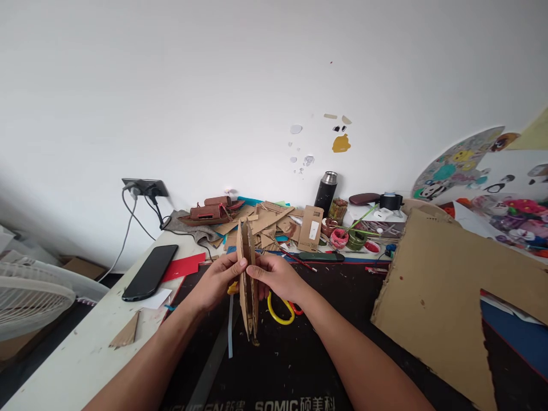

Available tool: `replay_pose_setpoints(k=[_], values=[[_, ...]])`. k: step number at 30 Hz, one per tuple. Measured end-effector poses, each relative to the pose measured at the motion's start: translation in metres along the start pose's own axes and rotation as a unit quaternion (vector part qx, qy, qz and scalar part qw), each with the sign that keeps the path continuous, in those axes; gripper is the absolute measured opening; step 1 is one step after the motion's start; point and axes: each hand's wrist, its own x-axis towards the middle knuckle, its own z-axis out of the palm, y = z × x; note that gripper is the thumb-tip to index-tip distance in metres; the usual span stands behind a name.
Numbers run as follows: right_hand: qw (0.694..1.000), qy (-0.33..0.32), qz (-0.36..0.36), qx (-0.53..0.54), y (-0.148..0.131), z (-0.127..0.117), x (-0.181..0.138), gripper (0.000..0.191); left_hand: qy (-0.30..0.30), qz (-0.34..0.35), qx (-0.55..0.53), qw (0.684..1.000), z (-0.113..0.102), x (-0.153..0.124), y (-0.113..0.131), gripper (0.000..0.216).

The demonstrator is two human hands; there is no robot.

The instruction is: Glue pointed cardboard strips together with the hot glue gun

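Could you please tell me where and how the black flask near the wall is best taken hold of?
I would grip the black flask around its upper body, just below the silver cap, coming from above and slightly left. It appears to stand on end, and this round part is exposed, while a small cardboard box and a glass jar crowd it lower down.

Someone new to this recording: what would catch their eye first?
Likely the upright cardboard between the left grip and the right grip, at the centre. Next, the large cardboard sheet at the lower right. Farther back, the brown model boat sits left of the cardboard scraps.
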Motion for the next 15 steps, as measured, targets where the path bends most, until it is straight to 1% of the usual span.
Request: replay_pose_setpoints(k=[2,5,10,15], values=[[1.000,0.008,0.000,-0.007,-0.0003,0.0018,0.0004,0.062,0.016,0.006,0.003,1.000,0.0016,0.0002,-0.0001,0.046],[1.000,0.018,-0.002,-0.017,-0.0005,0.0036,0.0008,0.063,0.025,0.009,-0.001,1.000,0.0040,0.0010,-0.0007,0.045],[0.999,0.030,-0.012,-0.026,0.0000,0.0042,-0.0002,0.058,0.016,0.008,-0.014,1.000,0.0077,0.0009,-0.0012,0.043],[0.999,0.026,-0.014,-0.029,-0.0025,0.0052,-0.0023,0.057,0.013,0.010,-0.021,1.000,0.0060,-0.0005,-0.0020,0.040]])
